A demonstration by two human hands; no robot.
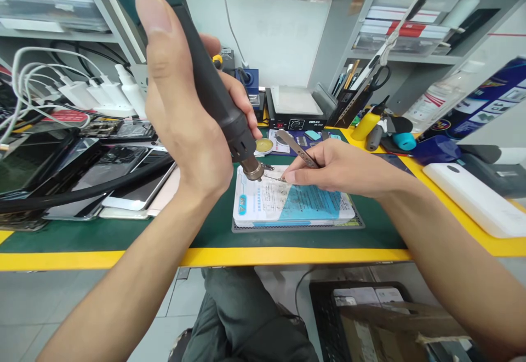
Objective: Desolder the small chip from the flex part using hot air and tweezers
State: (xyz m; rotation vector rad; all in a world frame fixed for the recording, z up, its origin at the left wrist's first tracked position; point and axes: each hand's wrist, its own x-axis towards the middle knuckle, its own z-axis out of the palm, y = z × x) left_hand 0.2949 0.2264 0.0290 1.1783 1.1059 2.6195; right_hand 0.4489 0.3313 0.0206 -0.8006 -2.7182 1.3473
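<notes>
Two hands are occupied: the left hand (181,99) wraps the dark hot-air tool (211,82), thumb along its barrel, and the right hand (343,167) pinches metal tweezers (299,149) between thumb and curled fingers, with no gap showing there. Just beyond the right thumb tip, on its left, a thin dark sliver (274,178) shows over the booklet (316,206); whether it is a tweezer tip or a separate part, I cannot tell. Its long axis runs roughly sideways, from those fingertips toward the nozzle (252,169). The right fingers are nearer to it than the left ones, which sit higher up and to its left. The tool slants down and rightward from the left fingers, so its nozzle crowds the space just left of the sliver.

Farther out, a round tin (264,145) lies below the left fingertips, and a black heating unit (296,115) stands beyond the right fingers. Left of the left wrist are phones (137,178) and a black hose (90,189); well right of the right fingers lies a white slab (472,200).
</notes>
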